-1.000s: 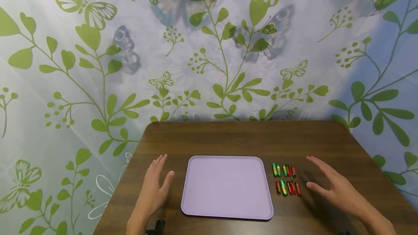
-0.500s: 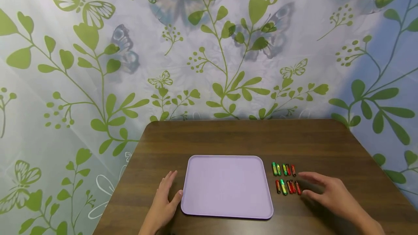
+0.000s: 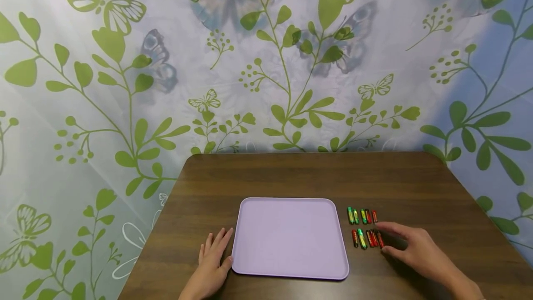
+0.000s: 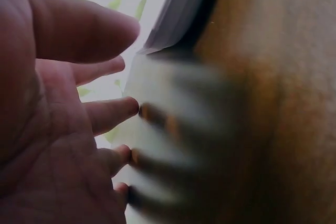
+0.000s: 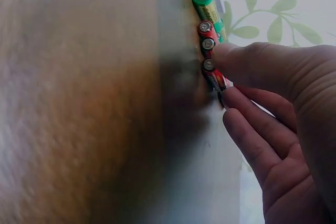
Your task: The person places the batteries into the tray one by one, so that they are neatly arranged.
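A lilac tray [image 3: 289, 240] lies on the table. My left hand [image 3: 211, 263] rests on the tabletop at the tray's left side, fingers extended and thumb at its rim; the left wrist view shows the palm and fingertips on the wood. Right of the tray lie two rows of small batteries, red and green. My right hand [image 3: 420, 249] reaches to the right end of the near row. Its thumb and forefinger stand around the end red battery [image 3: 380, 239]. In the right wrist view the thumb partly hides this red battery [image 5: 209, 65]; firm contact is not clear.
The far row [image 3: 363, 216] of batteries lies just beyond the near row. A brown wooden table [image 3: 312, 175] carries everything. Behind its far edge hangs a cloth [image 3: 258, 59] printed with green leaves and butterflies.
My left hand has come down and inward to the tray's left edge. My right hand has moved left and lowered to the end battery of the near row. The tray stays put.
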The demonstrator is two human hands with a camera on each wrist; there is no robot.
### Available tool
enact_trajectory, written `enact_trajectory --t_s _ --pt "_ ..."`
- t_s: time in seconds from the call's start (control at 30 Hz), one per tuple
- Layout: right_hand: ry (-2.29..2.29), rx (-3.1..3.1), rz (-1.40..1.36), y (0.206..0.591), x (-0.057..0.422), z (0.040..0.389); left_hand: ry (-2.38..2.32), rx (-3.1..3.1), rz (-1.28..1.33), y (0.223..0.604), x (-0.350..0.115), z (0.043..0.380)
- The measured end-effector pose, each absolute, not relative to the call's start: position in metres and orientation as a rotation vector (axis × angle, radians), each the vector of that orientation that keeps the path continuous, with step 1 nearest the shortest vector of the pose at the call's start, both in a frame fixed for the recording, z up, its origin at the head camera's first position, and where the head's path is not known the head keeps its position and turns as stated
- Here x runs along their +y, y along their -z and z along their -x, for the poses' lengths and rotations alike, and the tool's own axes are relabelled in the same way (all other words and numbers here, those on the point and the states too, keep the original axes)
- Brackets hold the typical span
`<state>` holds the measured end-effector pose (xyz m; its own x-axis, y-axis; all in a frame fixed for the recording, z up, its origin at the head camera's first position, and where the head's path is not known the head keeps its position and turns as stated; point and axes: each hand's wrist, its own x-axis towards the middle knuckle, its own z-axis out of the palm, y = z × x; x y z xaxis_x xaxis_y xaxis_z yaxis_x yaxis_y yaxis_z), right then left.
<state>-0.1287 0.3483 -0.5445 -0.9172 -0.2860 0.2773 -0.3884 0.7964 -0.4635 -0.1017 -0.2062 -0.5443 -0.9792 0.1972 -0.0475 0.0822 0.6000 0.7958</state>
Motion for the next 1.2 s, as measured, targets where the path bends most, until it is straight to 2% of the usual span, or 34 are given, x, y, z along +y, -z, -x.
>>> enact_trajectory --t_s 0.33,0.57,0.87,1.2 --pt "-0.702 -2.744 -0.575 0.548 0.343 0.132 -1.257 2.697 -0.2 0.541 -0.205 0.098" --pt "-0.661 -2.654 -0.651 0.523 0.322 0.148 -1.246 2.694 -0.215 0.539 -0.203 0.1" --pt "-0.872 -2.622 -0.734 0.5 0.262 0.172 -1.26 2.692 -0.238 0.544 -0.204 0.099" --pt "-1.047 -2.577 -0.795 0.498 0.176 0.194 -1.328 2.669 -0.266 0.546 -0.206 0.1"
